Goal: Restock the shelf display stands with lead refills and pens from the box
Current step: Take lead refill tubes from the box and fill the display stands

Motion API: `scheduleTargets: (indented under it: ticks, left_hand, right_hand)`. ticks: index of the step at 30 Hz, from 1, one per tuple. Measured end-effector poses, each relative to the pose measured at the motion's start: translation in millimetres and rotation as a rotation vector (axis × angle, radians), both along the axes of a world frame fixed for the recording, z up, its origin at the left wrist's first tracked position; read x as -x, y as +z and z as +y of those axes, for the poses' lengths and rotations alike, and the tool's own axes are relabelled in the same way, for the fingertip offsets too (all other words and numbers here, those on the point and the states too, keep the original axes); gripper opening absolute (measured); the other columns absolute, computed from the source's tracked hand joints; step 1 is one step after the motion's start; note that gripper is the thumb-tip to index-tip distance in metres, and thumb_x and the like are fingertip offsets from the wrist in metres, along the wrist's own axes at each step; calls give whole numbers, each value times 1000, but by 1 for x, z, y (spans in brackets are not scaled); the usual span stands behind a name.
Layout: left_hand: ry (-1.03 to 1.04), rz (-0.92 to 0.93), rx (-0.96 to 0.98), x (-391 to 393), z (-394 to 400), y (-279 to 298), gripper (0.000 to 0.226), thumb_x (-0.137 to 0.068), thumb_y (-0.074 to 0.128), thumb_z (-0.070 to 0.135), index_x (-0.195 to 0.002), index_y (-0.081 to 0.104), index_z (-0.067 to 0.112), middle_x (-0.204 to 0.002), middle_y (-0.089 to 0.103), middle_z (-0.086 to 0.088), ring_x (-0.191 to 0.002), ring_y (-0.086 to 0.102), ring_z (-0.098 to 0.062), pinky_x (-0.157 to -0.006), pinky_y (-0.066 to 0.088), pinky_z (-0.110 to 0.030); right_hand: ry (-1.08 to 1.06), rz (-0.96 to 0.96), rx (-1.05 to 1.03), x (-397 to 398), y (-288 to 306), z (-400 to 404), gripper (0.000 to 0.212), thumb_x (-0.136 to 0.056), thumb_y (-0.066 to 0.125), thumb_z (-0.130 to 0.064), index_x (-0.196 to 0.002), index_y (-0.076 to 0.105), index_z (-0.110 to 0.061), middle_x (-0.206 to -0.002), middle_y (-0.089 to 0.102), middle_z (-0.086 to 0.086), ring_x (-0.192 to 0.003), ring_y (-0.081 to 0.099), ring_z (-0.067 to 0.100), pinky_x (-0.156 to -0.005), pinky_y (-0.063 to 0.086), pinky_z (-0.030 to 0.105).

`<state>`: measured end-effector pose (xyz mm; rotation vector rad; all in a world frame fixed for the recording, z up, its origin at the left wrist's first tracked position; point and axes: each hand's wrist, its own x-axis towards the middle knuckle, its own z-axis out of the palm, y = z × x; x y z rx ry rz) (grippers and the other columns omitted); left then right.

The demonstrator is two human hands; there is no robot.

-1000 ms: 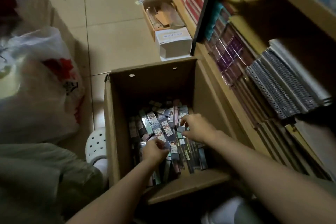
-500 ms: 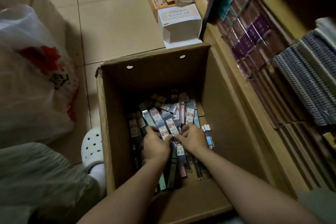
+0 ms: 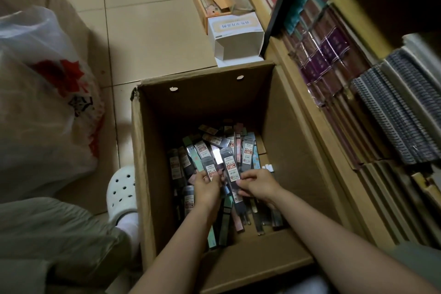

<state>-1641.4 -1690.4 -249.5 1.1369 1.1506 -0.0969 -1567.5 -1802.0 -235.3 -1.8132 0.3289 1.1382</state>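
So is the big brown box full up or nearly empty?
Neither: the cardboard box holds a low pile of lead refill packs on its bottom, walls bare above.
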Motion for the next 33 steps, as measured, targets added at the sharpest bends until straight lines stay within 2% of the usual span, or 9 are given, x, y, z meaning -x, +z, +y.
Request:
scheduleTargets:
  ticks: [2,5,7,10,12,15,19,29,33]
  left_hand:
    - [-58,-23,6,0,-4,4,36,-93,62,28,-120,47,10,-109,61,-7,-93,62,-24,-82,54,-40]
    - [-79,-83,-25,0,-8,7,40,-91,66,23,-123,50,5,-100,62,-12,-84,60,-18,-66,52,-26]
    - [-67,-64,-16,1,-6,7,44,-92,65,22,-130,48,8,-117,61,-19,-97,62,-25,-74,54,-31]
    - [-67,-28,13,1,-4,4,47,-91,66,25,-132,45,15,-136,52,-17,-114,58,-30,-91,53,-44]
    - [-86,-11,16,0,-4,2,48,-91,66,25,-132,43,16,-143,44,-15,-124,51,-31,-101,47,-47]
    - [-95,-14,19,-3,-7,-4,38,-90,66,22,-123,48,16,-140,48,-11,-122,51,-29,-100,47,-45]
    - [-112,-31,25,-3,-8,-12,23,-90,66,20,-107,49,21,-109,60,2,-116,55,-24,-100,47,-44]
    - [-160,-31,13,-4,-11,-16,25,-91,66,18,-113,54,12,-117,64,-13,-104,64,-30,-92,52,-51]
    - [-216,-47,-11,-5,-11,-10,24,-92,65,19,-113,53,17,-117,64,-11,-99,64,-24,-84,55,-42]
  right_hand:
    - [7,48,-45,5,9,-4,7,-89,65,2,-91,66,-5,-91,66,12,-80,68,19,-68,60,24]
    - [40,56,-30,12,15,-5,28,-87,68,0,-114,62,5,-105,63,18,-87,66,19,-69,60,24]
    - [167,2,-12,10,20,-10,38,-84,75,-8,-118,63,3,-107,66,15,-87,66,16,-71,58,22]
    - [544,-307,305,-8,30,-26,55,-75,83,-24,-124,62,-13,-122,62,3,-102,60,12,-85,51,22]
    - [685,-446,565,-12,29,-34,70,-75,83,-23,-136,49,-17,-133,51,5,-119,54,21,-98,48,32]
    - [831,-399,748,2,13,-36,78,-85,74,-22,-146,27,-16,-134,47,14,-122,53,30,-99,48,38]
    - [779,-367,765,8,-7,-41,82,-88,70,-14,-150,16,-13,-128,53,17,-117,57,30,-97,50,39]
    - [612,-476,608,-5,-10,-31,63,-83,74,-18,-134,39,-21,-122,57,8,-110,60,29,-92,52,40]
    - [437,-427,438,-10,1,-32,59,-77,79,-15,-123,44,-24,-115,64,2,-98,65,19,-83,58,36]
